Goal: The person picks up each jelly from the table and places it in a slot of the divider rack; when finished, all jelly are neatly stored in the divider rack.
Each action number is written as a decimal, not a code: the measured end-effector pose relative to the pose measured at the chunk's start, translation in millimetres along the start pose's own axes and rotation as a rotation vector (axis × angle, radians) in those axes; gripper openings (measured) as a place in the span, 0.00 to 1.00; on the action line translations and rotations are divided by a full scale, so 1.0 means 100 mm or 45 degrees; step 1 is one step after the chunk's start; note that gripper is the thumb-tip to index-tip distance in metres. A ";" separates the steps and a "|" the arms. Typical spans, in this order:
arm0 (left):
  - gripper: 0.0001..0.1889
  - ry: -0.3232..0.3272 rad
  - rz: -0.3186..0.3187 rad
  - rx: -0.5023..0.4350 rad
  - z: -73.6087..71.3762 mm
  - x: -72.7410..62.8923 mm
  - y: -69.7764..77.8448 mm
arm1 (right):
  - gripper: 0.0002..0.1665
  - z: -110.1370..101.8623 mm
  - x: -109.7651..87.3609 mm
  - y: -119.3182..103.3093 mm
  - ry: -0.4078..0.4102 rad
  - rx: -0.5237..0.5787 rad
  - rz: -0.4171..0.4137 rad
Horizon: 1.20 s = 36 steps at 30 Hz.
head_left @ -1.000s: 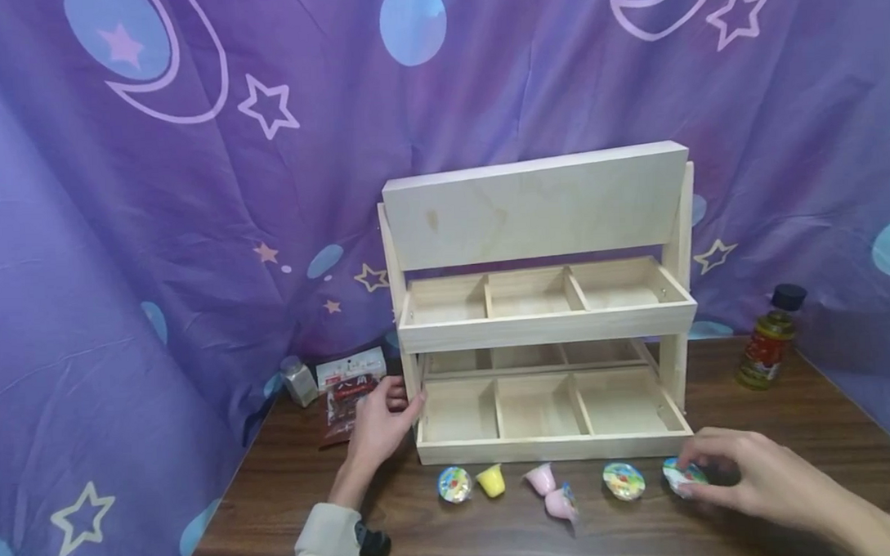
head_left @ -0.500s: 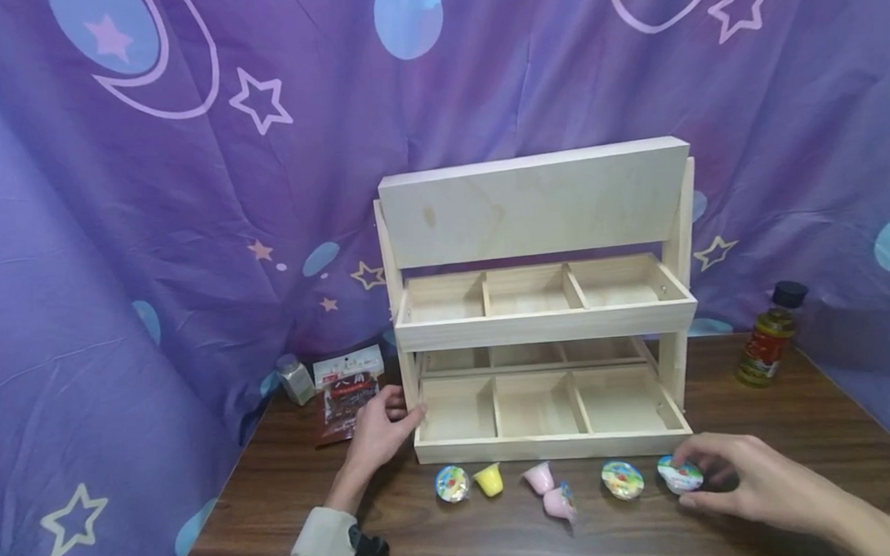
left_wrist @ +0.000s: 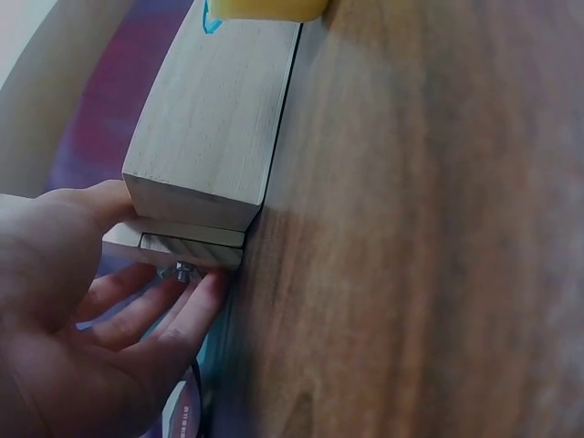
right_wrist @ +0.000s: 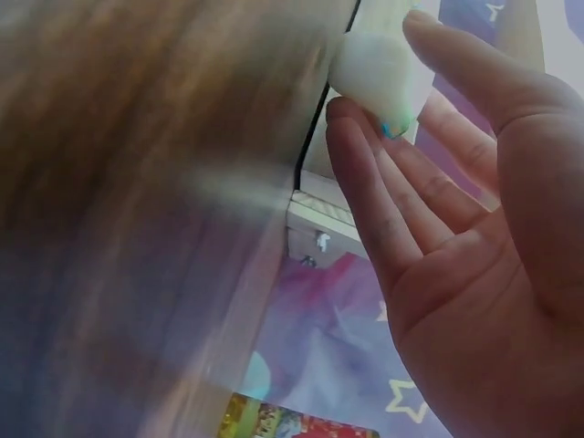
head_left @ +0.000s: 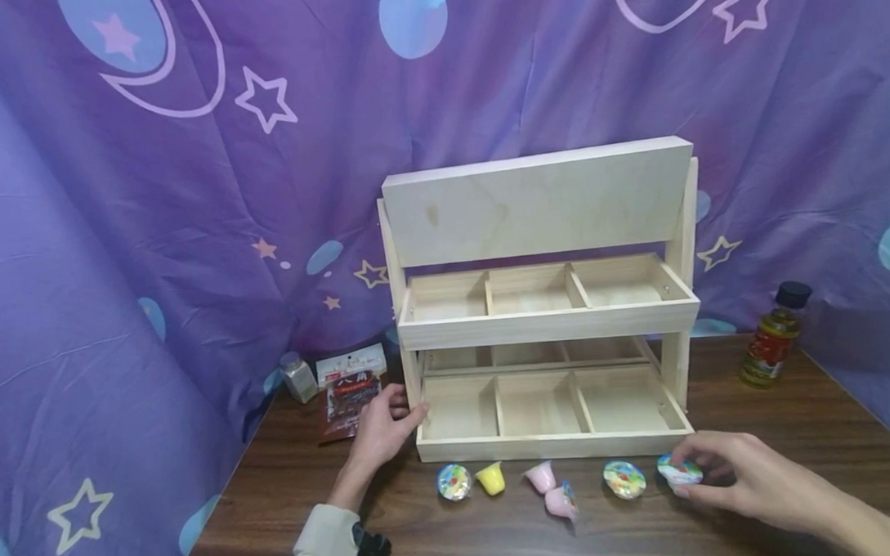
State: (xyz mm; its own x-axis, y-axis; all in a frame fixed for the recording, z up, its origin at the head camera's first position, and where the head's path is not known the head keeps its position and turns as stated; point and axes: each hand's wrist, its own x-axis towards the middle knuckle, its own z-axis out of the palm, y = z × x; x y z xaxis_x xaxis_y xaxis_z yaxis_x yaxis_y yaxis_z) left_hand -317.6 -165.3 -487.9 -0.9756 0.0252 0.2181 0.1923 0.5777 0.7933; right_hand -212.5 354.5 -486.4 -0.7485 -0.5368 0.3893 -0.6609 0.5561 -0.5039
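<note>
In the head view a pale wooden two-tier shelf stands on the table. My left hand grips its lower left side, thumb at the tray's end and fingers on the outer side by a metal bolt. Before the shelf's right front corner, my right hand holds a small jelly cup between thumb and fingers. Its white body shows in the right wrist view. Along the shelf's front lie a lidded jelly cup, a yellow one, two pink ones and another lidded one.
Behind the left hand are a dark red spice packet and a small jar. A bottle with a black cap stands at the back right. A purple curtain hangs behind the brown table.
The right hand and the jelly cup in it have shifted slightly left towards the shelf's corner. The left hand keeps its grip on the shelf, and the other cups lie as before.
</note>
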 end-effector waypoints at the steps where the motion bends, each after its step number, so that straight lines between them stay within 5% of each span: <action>1: 0.23 -0.001 -0.001 0.000 0.00 0.00 0.00 | 0.18 -0.01 0.01 -0.01 0.012 -0.001 -0.009; 14: 0.24 -0.003 -0.027 0.026 0.02 0.02 -0.01 | 0.22 -0.14 0.32 -0.16 0.159 -0.053 -0.037; 24: 0.23 -0.004 -0.031 0.014 0.02 0.03 0.00 | 0.17 -0.07 0.71 -0.20 0.212 -0.077 0.047; 29: 0.22 -0.005 -0.022 0.005 0.02 0.03 0.01 | 0.22 0.04 0.92 -0.04 0.151 -0.049 0.084; 36: 0.23 -0.020 -0.026 -0.005 0.00 0.01 0.02 | 0.29 0.09 1.07 0.13 -0.039 0.010 0.265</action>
State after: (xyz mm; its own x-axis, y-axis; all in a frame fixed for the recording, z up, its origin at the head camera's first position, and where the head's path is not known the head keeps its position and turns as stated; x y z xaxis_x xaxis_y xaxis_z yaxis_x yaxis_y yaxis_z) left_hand -317.9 -164.2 -485.8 -0.9809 0.0263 0.1928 0.1726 0.5753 0.7995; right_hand -300.8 298.3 -458.4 -0.8666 -0.4302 0.2528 -0.4919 0.6518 -0.5772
